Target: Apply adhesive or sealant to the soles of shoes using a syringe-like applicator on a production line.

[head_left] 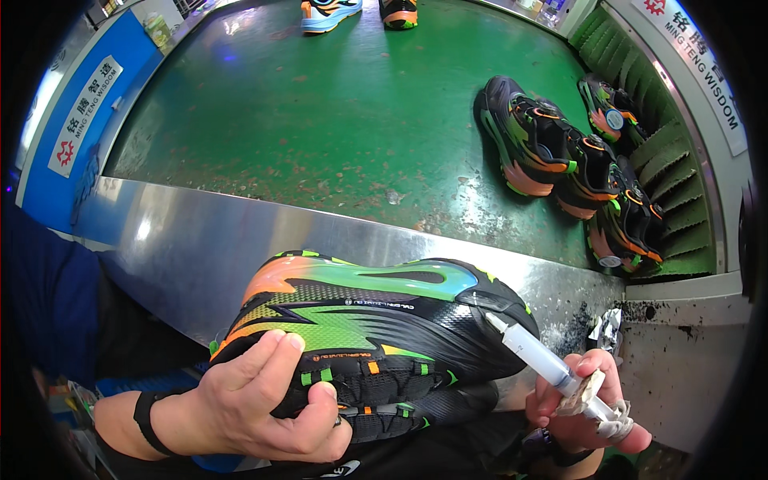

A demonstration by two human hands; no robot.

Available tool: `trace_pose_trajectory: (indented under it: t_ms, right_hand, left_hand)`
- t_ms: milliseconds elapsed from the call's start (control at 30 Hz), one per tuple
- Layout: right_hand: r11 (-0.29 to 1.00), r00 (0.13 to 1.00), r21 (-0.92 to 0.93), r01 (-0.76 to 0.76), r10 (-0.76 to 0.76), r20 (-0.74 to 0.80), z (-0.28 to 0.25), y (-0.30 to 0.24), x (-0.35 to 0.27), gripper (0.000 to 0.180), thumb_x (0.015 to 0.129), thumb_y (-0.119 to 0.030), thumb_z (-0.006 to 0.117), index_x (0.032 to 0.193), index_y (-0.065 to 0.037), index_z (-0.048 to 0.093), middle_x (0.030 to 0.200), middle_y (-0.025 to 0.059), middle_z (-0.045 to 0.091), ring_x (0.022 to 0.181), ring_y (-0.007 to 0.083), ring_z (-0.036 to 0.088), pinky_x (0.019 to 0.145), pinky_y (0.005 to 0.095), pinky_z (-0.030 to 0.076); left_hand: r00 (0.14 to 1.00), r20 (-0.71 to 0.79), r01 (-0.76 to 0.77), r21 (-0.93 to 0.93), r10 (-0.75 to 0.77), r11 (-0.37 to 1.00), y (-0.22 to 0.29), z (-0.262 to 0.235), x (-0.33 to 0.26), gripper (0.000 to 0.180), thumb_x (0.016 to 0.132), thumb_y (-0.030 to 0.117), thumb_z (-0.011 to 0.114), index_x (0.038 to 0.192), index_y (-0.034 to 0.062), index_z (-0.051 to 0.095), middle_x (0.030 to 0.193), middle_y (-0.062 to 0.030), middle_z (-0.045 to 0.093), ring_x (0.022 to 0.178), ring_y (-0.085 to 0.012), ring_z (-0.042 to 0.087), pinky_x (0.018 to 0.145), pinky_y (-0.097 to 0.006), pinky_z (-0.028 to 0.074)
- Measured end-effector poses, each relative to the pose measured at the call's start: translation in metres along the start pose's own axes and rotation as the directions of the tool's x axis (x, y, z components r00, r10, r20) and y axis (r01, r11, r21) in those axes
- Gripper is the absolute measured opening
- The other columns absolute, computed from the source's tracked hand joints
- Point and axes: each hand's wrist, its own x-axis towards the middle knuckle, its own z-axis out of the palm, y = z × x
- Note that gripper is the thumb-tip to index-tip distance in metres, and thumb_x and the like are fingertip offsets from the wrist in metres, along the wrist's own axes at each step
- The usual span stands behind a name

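Note:
A black sneaker (408, 320) with green and orange patterning lies tilted on its side before me, its glossy orange-to-blue sole edge facing away and its toe to the right. My left hand (268, 400) grips the upper near the heel and lacing, thumb and fingers pinched on it. In my right hand (580, 408) is a clear syringe (540, 358) with pale wrapping around its rear end. The nozzle points at the toe, close to the seam between sole and upper; whether it touches I cannot tell. Below, a dark part with similar tabs shows, possibly a second shoe.
A metal ledge (320, 232) borders the green conveyor belt (320, 120). Several similar sneakers (524, 140) stand on the belt's right side, by hanging green flaps (680, 192). At the far end are a blue-soled shoe (330, 16) and a darker one (398, 14). Crumpled foil (608, 328) lies right.

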Motion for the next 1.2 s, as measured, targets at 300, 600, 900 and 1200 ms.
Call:
trace_pose_trajectory:
  t_ms: [300,600,900,1200]
  right_hand:
    - [1.000,0.999,0.004,0.020,-0.019,-0.049,-0.001,-0.001,-0.008,0.097,0.071,-0.066,0.078,0.131,-0.001,0.040,0.104,0.0195,0.058,0.087,0.0268,0.057,0.060,0.0341,0.046]
    - [0.996,0.993,0.000,0.088,-0.088,-0.076,0.000,0.009,-0.008,0.104,0.069,-0.073,0.074,0.130,0.004,0.041,0.097,0.0232,0.061,0.086,0.0272,0.060,0.068,0.0326,0.047]
    - [0.972,0.975,0.074,0.221,-0.219,-0.034,-0.001,0.006,-0.009,0.100,0.070,-0.073,0.074,0.131,0.000,0.042,0.107,0.0184,0.059,0.094,0.0268,0.060,0.069,0.0378,0.048]
    - [0.858,0.774,-0.471,0.203,-0.436,-0.460,-0.053,0.019,-0.043,0.122,0.059,-0.072,0.081,0.144,-0.001,0.031,0.116,0.0116,0.054,0.102,0.0192,0.054,0.079,0.0316,0.046]
  left_hand:
    - [0.998,0.040,-0.055,-0.007,0.055,0.998,-0.005,-0.003,0.001,0.020,0.071,0.032,0.064,0.088,0.0338,0.053,0.106,-0.0059,0.038,0.103,-0.0393,0.053,0.082,-0.046,0.057]
    - [1.000,0.022,-0.018,-0.006,0.018,1.000,-0.005,-0.007,-0.001,0.020,0.078,0.032,0.063,0.097,0.0315,0.056,0.109,-0.0026,0.044,0.102,-0.0361,0.056,0.085,-0.044,0.056]
    - [0.999,0.020,-0.028,-0.002,0.028,1.000,-0.010,-0.011,-0.003,0.021,0.078,0.032,0.065,0.097,0.0328,0.056,0.110,-0.0036,0.045,0.102,-0.0370,0.056,0.083,-0.044,0.057]
    - [0.996,0.054,0.079,-0.198,-0.070,0.977,-0.047,-0.007,0.004,0.024,0.070,0.021,0.069,0.093,0.0233,0.063,0.113,-0.0113,0.047,0.104,-0.0381,0.054,0.081,-0.046,0.054]
